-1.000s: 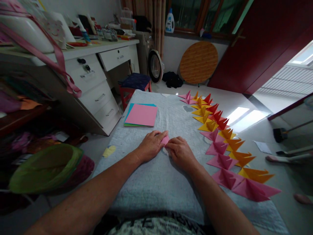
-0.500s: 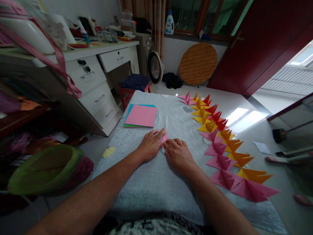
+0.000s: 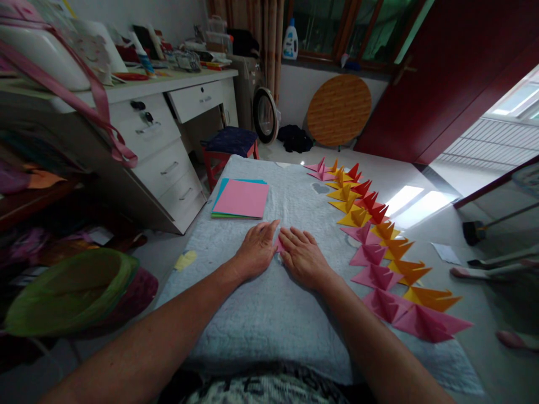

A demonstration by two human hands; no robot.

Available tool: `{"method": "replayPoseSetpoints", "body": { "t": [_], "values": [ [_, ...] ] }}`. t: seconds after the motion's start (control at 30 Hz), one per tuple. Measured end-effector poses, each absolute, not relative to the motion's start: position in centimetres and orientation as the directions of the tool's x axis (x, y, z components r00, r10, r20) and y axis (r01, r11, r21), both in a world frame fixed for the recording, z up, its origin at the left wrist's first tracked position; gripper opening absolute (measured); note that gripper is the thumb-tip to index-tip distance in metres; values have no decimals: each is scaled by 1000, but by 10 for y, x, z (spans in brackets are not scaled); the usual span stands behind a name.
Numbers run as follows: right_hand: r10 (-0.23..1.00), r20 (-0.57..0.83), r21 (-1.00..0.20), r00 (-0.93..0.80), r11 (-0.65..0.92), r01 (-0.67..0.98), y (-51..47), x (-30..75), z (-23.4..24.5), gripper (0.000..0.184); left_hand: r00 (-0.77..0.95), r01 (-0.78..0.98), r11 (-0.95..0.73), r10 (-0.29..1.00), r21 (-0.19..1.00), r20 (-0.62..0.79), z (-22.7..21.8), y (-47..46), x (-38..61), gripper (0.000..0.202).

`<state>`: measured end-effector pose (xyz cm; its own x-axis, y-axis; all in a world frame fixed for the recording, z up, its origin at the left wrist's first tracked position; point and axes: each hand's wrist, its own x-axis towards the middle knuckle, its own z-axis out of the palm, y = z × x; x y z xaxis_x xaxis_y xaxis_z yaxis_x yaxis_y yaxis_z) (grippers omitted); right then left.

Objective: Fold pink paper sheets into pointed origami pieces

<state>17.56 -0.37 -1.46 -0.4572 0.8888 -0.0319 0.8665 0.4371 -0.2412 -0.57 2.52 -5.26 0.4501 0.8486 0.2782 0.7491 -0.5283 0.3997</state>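
Observation:
A small folded piece of pink paper (image 3: 278, 244) lies on the cloth-covered table between my two hands, mostly covered by them. My right hand (image 3: 304, 257) rests flat with fingers stretched out, its fingertips pressing on the paper's right side. On the other side my left hand (image 3: 256, 251) touches the paper's left edge, fingers extended forward, some of them hidden behind the hand. Just beyond the left hand is a stack of square paper sheets (image 3: 242, 198), pink on top with blue and green edges showing. Folded paper cranes (image 3: 381, 276) in pink, yellow, orange and red stand in rows along the right.
A light blue-grey cloth (image 3: 252, 320) covers the table. At the left stand a green-lined waste bin (image 3: 71, 292) and a white desk (image 3: 147, 134) with drawers. A stool (image 3: 231, 141) with a dark seat is behind the table. Someone's foot (image 3: 511, 339) shows at the far right.
The right hand's fingers have straightened and spread flat over the pink paper. My left fingers have drawn slightly back and left from it. The view has shifted a little.

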Motion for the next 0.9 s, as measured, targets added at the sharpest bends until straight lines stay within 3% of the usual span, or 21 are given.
{"method": "replayPoseSetpoints", "body": {
  "t": [0.13,0.27,0.47,0.67,0.9],
  "values": [
    [896,-29,-235,-442,424,875,2,176,-17,52,416,793,-502,860,346,294,-50,20,-6,33],
    [902,-31,-257,-430,409,876,5,176,-15,51,525,788,-583,804,199,279,-33,13,-6,14],
    [911,-40,-253,-410,388,886,7,176,-15,49,674,721,-693,710,29,204,-17,-5,-6,24],
    [927,-26,-229,-373,358,905,8,172,-20,51,688,724,-689,718,-32,105,-19,-23,-8,43],
    [947,-35,-200,-318,305,931,4,172,-22,57,690,724,-687,723,-68,43,-16,-27,-14,48]
  ]
}}
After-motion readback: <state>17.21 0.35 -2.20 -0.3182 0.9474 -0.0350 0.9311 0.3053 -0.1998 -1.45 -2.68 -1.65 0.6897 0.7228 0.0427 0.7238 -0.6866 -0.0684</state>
